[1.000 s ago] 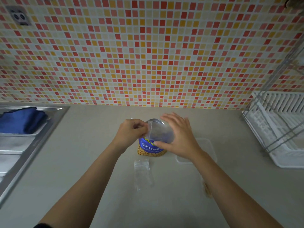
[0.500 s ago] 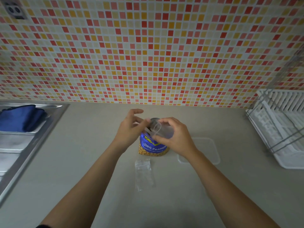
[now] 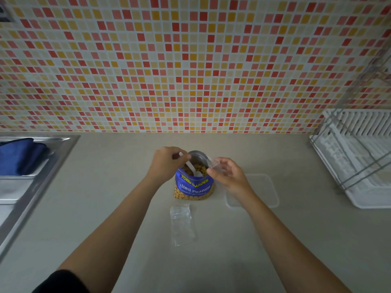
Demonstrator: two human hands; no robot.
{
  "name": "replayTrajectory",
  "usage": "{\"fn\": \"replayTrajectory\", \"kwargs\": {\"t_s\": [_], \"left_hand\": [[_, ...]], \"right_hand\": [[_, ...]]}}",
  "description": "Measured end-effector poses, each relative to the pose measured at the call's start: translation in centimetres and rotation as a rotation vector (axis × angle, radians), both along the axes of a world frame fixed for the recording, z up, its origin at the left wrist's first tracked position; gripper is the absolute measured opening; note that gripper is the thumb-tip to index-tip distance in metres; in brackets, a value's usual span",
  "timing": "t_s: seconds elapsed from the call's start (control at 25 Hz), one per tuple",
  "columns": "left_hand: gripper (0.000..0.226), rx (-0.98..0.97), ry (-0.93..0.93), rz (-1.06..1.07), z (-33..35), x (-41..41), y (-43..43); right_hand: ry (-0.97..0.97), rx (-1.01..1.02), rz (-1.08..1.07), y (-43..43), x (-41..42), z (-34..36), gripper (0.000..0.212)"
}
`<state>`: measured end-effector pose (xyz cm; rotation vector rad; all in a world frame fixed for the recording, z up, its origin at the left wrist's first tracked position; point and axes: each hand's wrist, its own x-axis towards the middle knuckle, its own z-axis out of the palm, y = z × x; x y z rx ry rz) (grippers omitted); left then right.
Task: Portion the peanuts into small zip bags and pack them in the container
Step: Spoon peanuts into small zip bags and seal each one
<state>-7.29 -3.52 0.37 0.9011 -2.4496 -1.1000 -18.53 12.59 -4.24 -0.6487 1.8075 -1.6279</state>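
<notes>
A blue peanut bag (image 3: 194, 187) stands open on the counter, peanuts showing inside. My left hand (image 3: 167, 163) grips the handle of a white plastic spoon (image 3: 193, 169) whose bowl dips into the bag's mouth. My right hand (image 3: 227, 174) pinches a small clear zip bag (image 3: 215, 163) at the bag's right rim. A second small zip bag (image 3: 183, 224) lies flat on the counter in front of the peanut bag. A clear rectangular container (image 3: 262, 190) sits to the right, partly behind my right wrist.
A steel sink (image 3: 31, 180) with a blue cloth (image 3: 20, 156) lies at the left. A white dish rack (image 3: 359, 159) with a wire frame stands at the right. A tiled wall rises behind the beige counter (image 3: 105, 208).
My right hand came off the top of the peanut bag and moved right with the small zip bag. My left hand now holds the spoon inside the open bag.
</notes>
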Motion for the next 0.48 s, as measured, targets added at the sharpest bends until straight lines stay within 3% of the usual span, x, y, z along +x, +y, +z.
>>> {"fn": "replayTrajectory", "kwargs": {"t_s": [0.2, 0.28, 0.48], "left_hand": [[0.024, -0.254, -0.043, -0.103, 0.6, 0.0, 0.3], [0.025, -0.229, -0.069, -0.062, 0.3, -0.4, 0.0], [0.027, 0.416, 0.074, 0.347, -1.3, -0.9, 0.4]], "right_hand": [[-0.046, -0.015, -0.003, 0.1, -0.1, -0.5, 0.031], [-0.061, -0.014, -0.002, 0.2, -0.3, -0.6, 0.032], [-0.058, 0.045, 0.025, 0.2, -0.8, -0.8, 0.046]]}}
